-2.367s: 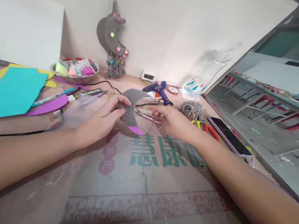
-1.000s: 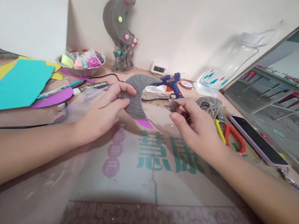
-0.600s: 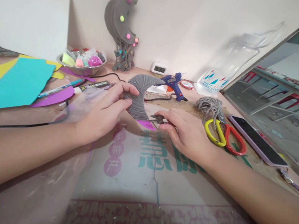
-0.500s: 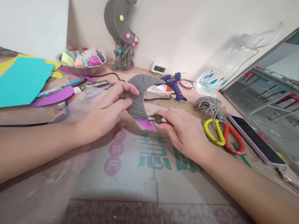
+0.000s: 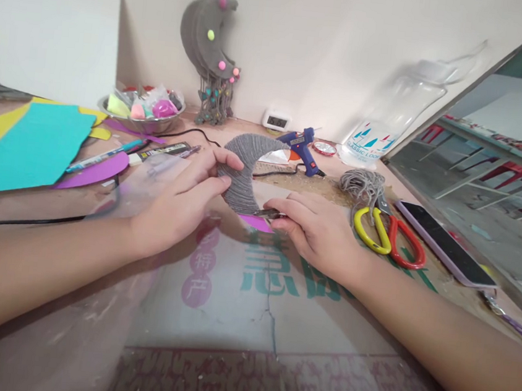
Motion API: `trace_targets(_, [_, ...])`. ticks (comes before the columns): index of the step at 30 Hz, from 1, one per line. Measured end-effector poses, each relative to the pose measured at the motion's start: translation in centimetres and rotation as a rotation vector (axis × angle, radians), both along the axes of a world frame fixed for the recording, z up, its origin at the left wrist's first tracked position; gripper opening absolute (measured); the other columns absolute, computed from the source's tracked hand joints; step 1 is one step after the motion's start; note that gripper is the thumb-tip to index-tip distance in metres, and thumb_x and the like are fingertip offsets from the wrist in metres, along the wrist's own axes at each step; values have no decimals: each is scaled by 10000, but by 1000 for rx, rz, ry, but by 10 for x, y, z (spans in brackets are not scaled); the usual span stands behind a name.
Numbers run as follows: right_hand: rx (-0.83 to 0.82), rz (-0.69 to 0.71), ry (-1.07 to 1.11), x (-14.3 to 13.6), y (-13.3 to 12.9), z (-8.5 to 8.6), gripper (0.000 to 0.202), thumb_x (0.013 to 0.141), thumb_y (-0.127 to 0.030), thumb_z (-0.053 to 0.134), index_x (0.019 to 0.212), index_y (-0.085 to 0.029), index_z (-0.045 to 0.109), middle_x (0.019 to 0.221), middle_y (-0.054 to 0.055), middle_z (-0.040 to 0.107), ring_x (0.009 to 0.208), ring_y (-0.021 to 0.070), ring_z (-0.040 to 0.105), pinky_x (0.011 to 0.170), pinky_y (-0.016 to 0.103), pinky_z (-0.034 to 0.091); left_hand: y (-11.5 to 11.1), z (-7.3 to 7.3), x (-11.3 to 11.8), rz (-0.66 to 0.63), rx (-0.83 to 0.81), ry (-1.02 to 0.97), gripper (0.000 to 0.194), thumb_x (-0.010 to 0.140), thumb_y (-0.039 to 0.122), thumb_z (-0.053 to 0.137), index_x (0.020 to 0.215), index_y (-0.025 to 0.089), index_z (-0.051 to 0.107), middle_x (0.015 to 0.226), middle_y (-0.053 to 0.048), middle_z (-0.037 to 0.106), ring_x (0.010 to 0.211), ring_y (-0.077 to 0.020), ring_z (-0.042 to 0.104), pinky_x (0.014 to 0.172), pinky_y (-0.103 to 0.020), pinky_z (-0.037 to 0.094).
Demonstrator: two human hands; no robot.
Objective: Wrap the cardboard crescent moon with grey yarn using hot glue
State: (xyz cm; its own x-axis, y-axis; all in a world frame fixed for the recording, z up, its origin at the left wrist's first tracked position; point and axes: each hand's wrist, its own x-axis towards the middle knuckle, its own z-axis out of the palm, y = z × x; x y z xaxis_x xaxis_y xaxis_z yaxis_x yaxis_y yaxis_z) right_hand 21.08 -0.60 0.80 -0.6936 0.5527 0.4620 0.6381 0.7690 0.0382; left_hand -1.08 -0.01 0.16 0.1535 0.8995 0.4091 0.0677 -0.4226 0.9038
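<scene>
Between the fingers and thumb of my left hand (image 5: 191,194) is a crescent (image 5: 238,184) wrapped in grey yarn, held upright by its outer curve. My right hand (image 5: 318,229) is closed around a small dark metal tool (image 5: 269,213) with pointed jaws; its exact kind is hard to make out. The tool's tip meets the crescent's lower point. A purple piece (image 5: 256,223) shows just below that spot, partly covered by the fingers. Right of my right hand lies a pair of scissors (image 5: 373,231) with one yellow and one red handle, next to a bundle of grey yarn (image 5: 362,186).
A blue glue gun (image 5: 303,150) lies behind the crescent. Coloured sheets (image 5: 27,149), a metal bowl (image 5: 142,122) and pens are at left. A phone (image 5: 445,243) and a clear bottle (image 5: 381,121) stand right. A decorated crescent (image 5: 203,34) hangs on the wall.
The tool in my right hand has moved slightly left against the crescent's lower point, and its jaws, parted before, now look closed. My left hand keeps its hold.
</scene>
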Motion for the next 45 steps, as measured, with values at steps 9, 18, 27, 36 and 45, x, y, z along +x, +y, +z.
trace_targets(9, [-135, -157, 352, 2, 2, 1, 299, 924, -299, 408, 1142, -156, 554, 853, 46, 613, 747, 153, 551, 674, 271, 426, 1, 3, -2, 30, -14, 108, 212, 807, 132, 420, 954, 229, 537, 967, -21, 538, 936, -189, 487, 818, -331, 406])
trace_targets(18, [-25, -172, 201, 6, 4, 10, 351, 918, -247, 405, 1244, -154, 497, 880, 76, 588, 851, 197, 542, 763, 339, 447, -5, 13, 1, -12, 34, 421, 209, 881, 200, 368, 910, 208, 575, 868, -2, 583, 862, -158, 524, 788, -291, 423])
trace_targets(27, [168, -117, -44, -8, -16, 21, 356, 901, -229, 452, 1250, -164, 485, 881, 71, 613, 782, 203, 527, 701, 351, 437, -9, 17, 2, -97, 55, 394, 200, 865, 385, 465, 913, 212, 552, 917, -19, 628, 900, -169, 567, 805, -299, 446])
trace_targets(36, [187, -200, 1, 4, -1, 27, 339, 899, -214, 431, 1222, -172, 522, 924, 95, 640, 832, 216, 593, 748, 380, 486, -7, 17, 1, -35, 74, 392, 205, 912, 330, 325, 828, 229, 483, 790, -4, 537, 767, -155, 514, 715, -299, 444])
trace_targets(45, [-249, -254, 362, 10, 18, 26, 302, 884, -362, 461, 1067, -191, 630, 1067, 112, 673, 983, 247, 637, 848, 450, 517, -7, 13, -1, -45, 120, 328, 287, 935, 366, 234, 790, 240, 446, 771, -9, 502, 756, -160, 489, 728, -305, 437])
